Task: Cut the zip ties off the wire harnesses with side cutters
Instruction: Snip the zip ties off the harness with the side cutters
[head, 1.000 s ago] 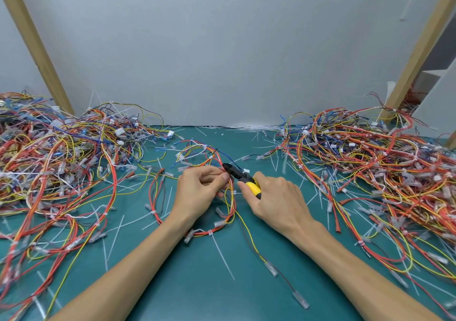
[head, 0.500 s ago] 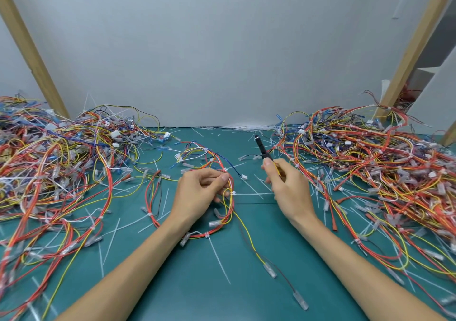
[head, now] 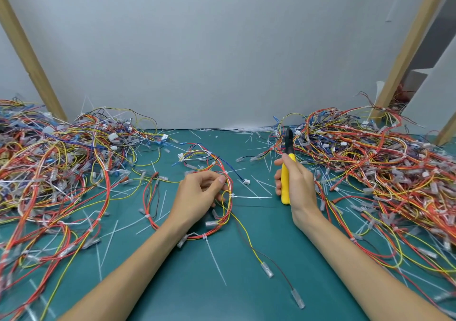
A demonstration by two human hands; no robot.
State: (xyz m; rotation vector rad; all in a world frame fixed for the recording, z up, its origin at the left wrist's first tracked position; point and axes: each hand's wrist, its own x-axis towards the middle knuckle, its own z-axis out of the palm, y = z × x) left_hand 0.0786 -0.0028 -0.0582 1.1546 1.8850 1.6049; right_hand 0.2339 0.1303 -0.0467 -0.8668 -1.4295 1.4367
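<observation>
flanking the green table (head: 246,291), a left heap (head: 49,168) and a right heap (head: 375,163) of wires probably keep done and undone work apart. between them one looped harness (head: 229,212) lies flat, within easy reach. the left hand (head: 199,195) pinches its red wires, seemingly to steady them. the right hand (head: 299,185) grips the yellow cutters (head: 285,182), tip up, clear of the harness. a white zip tie (head: 232,195) sits on the loop just beside the left hand.

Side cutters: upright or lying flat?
Upright. The right hand grips the side cutters by the yellow handles, black head pointing up, apart from the wire harness the left hand holds.
</observation>
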